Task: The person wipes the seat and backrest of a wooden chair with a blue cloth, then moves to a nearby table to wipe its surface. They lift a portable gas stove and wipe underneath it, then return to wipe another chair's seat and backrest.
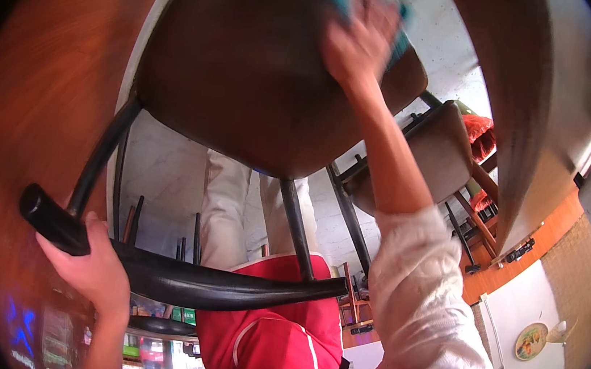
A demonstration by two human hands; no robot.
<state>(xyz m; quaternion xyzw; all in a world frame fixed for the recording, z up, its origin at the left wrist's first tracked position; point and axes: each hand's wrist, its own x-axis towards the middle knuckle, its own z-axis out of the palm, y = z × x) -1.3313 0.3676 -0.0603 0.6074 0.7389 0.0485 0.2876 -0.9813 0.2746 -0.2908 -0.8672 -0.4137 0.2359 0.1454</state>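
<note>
A chair with a dark brown padded seat (243,69) and a black curved top rail (207,284) is right in front of me. My left hand (95,265) is wrapped around the rail near its left end. At the seat's far right part, my right hand (360,44) presses a teal cloth (398,48) against the surface. The hand and cloth are blurred, and the fingers partly cover the cloth. Two black posts, the left one (104,157) and the right one (294,222), join the rail to the seat.
A reddish-brown wooden tabletop (53,102) runs along the left. More brown-seated chairs (436,151) stand to the right, with red plastic bags (479,134) behind them. Pale marble-look floor (169,143) shows beneath. I wear a red apron (277,341).
</note>
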